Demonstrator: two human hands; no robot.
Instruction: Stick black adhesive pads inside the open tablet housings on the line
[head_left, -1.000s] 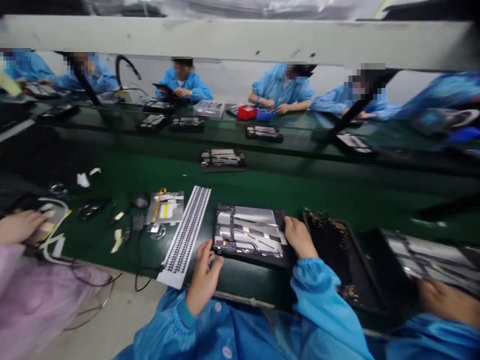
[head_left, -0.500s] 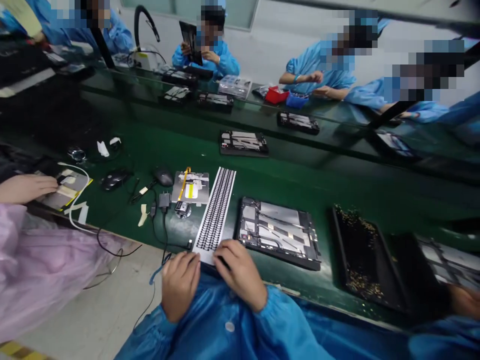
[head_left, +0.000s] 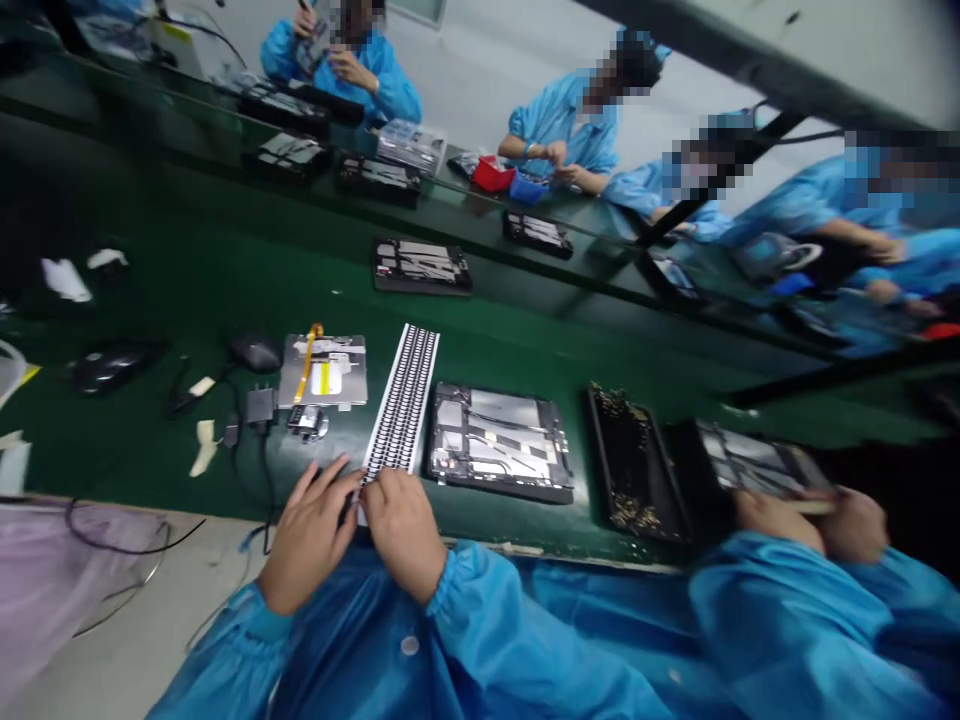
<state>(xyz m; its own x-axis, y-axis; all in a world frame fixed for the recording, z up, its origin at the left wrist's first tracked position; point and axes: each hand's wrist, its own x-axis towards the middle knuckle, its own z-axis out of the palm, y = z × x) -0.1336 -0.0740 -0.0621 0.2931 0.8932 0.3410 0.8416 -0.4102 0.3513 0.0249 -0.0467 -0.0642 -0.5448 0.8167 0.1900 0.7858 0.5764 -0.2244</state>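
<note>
A long white sheet of small black stickers (head_left: 406, 395) lies slantwise on the green bench, its near end under my hands. My left hand (head_left: 313, 525) is at the sheet's lower left corner, thumb and index finger closed on its edge while the other fingers are spread. My right hand (head_left: 403, 525) is curled over the near end, fingers together and their tips hidden. The two hands almost touch. Just right of the sheet lies an opened tablet-like device (head_left: 501, 440) with its inner parts showing. A flat metal part with an orange ribbon cable (head_left: 330, 370) lies to the left.
A black tray of small brass-coloured pieces (head_left: 637, 460) stands to the right, beside a co-worker's hands (head_left: 810, 520) at another device. Left are a mouse (head_left: 255, 352), a charger (head_left: 261, 405) and cables. Another opened device (head_left: 421, 266) lies behind, before a raised glass shelf.
The view has turned right, so the bench things shift left. My hands have drawn closer together at the sheet's near end. The co-worker's hands on the right now show more fully.
</note>
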